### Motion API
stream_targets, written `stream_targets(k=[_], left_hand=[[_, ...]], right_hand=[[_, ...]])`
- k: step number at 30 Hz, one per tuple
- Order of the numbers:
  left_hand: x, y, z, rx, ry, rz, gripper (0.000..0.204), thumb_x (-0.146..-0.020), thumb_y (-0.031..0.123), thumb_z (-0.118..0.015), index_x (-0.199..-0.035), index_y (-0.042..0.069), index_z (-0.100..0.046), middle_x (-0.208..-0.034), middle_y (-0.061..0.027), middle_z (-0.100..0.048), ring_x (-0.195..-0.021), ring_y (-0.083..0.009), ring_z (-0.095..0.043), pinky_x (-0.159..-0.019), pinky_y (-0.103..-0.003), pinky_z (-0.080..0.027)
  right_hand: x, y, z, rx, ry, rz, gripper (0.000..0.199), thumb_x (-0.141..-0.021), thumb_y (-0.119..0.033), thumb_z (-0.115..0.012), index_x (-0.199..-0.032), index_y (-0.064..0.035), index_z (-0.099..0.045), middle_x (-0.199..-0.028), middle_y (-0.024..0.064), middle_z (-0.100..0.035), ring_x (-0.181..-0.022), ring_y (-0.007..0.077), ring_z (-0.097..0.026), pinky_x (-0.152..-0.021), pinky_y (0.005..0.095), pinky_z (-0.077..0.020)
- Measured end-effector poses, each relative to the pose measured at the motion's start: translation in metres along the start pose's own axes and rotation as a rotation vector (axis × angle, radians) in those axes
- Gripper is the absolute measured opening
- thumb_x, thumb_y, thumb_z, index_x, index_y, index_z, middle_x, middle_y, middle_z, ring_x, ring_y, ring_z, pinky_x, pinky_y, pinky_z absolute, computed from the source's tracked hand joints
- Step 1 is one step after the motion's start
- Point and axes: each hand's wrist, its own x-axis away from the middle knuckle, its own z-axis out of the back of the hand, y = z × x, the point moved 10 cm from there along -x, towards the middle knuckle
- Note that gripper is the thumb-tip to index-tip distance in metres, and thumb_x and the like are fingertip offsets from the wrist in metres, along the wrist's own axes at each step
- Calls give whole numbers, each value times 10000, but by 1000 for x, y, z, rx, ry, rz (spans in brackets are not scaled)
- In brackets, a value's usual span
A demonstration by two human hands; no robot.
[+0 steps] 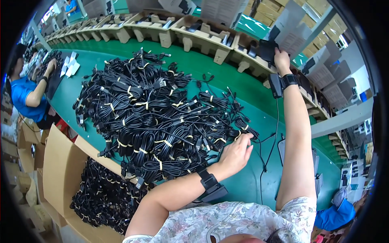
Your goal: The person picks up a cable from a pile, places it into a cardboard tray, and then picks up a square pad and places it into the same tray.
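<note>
A big heap of black USB cables [162, 109], coiled and tied with pale bands, spreads over the green table. At its right edge my left hand [235, 154] has its fingertips against a tied cable bundle [246, 128]; fingers and thumb look apart, with no object visible between them. My right arm stretches far forward. There my right hand [282, 60] grips a flat black rectangular piece [267, 52] over a cardboard pulp tray [255, 60]. Its underside is hidden. Each wrist wears a black strap with a box-shaped unit; a thin cable hangs from the right one.
Pulp trays [198, 34] stand in a long row along the far side, with printed cartons behind. An open cardboard box [60, 170] at lower left holds more black cables. Dark flat pieces [316, 162] lie right of my right arm. Co-workers in blue sit at left and lower right.
</note>
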Motion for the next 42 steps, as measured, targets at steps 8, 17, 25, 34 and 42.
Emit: stream_targets(k=[8,17,25,34,42], left_hand=[[-1,-1,-1,8,13,0,329,-855,55,-556,-1151,38,-415,-900,-107,-556,-702,-293,-600,-591,-383,-491],[-2,4,-9,1,-24,12,313,-857,52,-528,-1149,34,-416,-933,-128,-561,-770,-314,-600,-636,-407,-494],[22,6,-4,-56,-213,26,337,-930,100,-403,-1259,29,-408,-1075,-183,-575,-983,-305,-565,-842,-386,-445],[81,51,106,316,-492,411,388,-961,153,-356,-1324,18,-374,-1136,-177,-576,-1079,-273,-522,-942,-366,-383],[24,30,16,-156,230,-726,495,-847,164,-598,-1268,22,-379,-974,-156,-591,-804,-278,-623,-694,-356,-511]], right_hand=[[5,11,-14,282,-131,-76,374,-918,-311,-429,-1021,-19,-638,-1038,229,-627,-1014,390,-571,-844,483,-433],[113,-166,46,400,280,748,183,-841,-222,-581,-968,-97,-620,-916,94,-590,-873,267,-574,-721,386,-457],[379,-382,102,-533,-446,1465,381,-725,-151,-660,-1089,-69,-584,-1024,96,-599,-959,264,-571,-809,374,-454],[435,-378,37,88,-845,1497,312,-685,-160,-683,-956,-65,-562,-1093,75,-566,-1044,235,-529,-849,337,-435],[356,-331,81,-597,-832,898,242,-820,-120,-656,-1007,-50,-518,-993,71,-590,-835,156,-556,-737,307,-464]])
